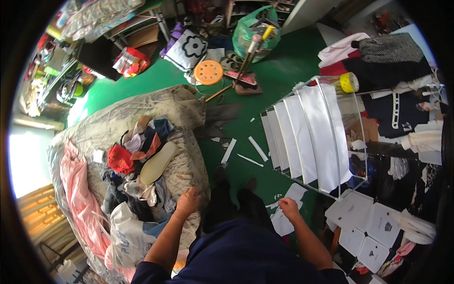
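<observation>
My left hand [188, 201] is held over the edge of the bed, its fingers curled in and nothing showing in them. Nearest to it is a pile of clothes [163, 194] with a pale insole-shaped piece [159, 163] on top. My right hand [289, 208] is also curled closed, above white sheets [283, 221] on the floor; no object shows in it. Ahead of it on the right is a metal-framed rack [316, 137] with several white panels. A yellow tape roll [349, 82] sits at its far end.
White strips [257, 148] lie on the green floor before my feet. An orange stool [208, 72], a green plastic bag [257, 38] and long-handled tools stand farther off. White cube panels [359, 217] and hanging clothes [392, 66] line the right. A white bag [127, 234] rests on the bed.
</observation>
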`<state>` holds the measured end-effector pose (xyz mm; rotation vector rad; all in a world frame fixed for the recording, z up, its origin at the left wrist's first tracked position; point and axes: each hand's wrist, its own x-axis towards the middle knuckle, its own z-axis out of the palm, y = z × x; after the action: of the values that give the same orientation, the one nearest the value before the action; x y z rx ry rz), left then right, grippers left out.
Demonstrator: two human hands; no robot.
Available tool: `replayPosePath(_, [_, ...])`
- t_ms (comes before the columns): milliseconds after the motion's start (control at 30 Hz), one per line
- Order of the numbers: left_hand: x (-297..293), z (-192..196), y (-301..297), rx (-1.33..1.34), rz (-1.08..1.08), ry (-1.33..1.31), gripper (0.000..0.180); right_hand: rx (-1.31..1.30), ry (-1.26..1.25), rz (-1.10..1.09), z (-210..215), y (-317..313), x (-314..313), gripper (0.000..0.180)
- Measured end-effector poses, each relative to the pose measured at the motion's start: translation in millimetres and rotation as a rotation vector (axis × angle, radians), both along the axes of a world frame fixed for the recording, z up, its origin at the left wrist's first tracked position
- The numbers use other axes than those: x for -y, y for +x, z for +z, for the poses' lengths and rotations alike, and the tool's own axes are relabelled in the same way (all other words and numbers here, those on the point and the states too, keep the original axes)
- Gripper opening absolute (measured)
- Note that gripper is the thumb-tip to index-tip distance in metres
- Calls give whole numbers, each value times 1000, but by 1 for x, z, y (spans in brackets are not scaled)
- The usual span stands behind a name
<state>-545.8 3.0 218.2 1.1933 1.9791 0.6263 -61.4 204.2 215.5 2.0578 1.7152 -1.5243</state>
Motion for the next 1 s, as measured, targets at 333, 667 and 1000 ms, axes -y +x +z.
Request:
replayPosePath(333, [-49, -12, -16, 60, -195, -116, 26, 5, 57, -93, 24, -20, 14, 24])
replayPosePath(667, [-104, -10, -12, 54, -432, -186, 26, 23, 89, -249, 35, -1, 66, 31])
replayPosePath(1000, [-119, 13, 13, 18, -675, -215, 29, 59, -14, -426, 18, 31, 214, 36])
